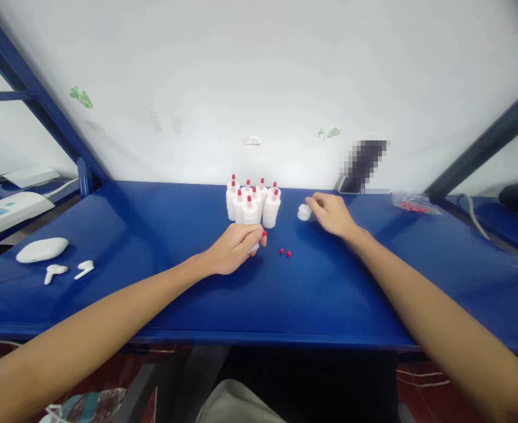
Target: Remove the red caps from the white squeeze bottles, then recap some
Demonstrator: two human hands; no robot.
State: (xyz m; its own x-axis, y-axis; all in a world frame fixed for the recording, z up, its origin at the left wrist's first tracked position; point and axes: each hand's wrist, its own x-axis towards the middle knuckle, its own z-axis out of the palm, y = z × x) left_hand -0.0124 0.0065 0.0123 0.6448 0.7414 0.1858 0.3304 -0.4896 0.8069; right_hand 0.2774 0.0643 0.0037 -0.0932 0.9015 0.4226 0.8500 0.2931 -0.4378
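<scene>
My left hand (240, 244) is closed around a small white squeeze bottle (254, 248), mostly hidden by the fingers. A red tip (265, 234) shows beside the thumb. Just behind it stands a cluster of several white bottles (271, 212) with pointed nozzles and red tip caps, upright and close together. Right of the cluster, my right hand (329, 212) has thumb and fingers pinched at the edge of some small white caps (303, 213), which look stacked or touching. Two tiny red caps (285, 252) lie on the table between the hands.
The blue table (285, 311) meets a white wall. A dark phone-like object (365, 167), pixelated, leans there. A clear bag of red pieces (414, 205) lies at right. Earbuds (55, 271) and their white case (42, 249) sit at left near a power strip (7, 212).
</scene>
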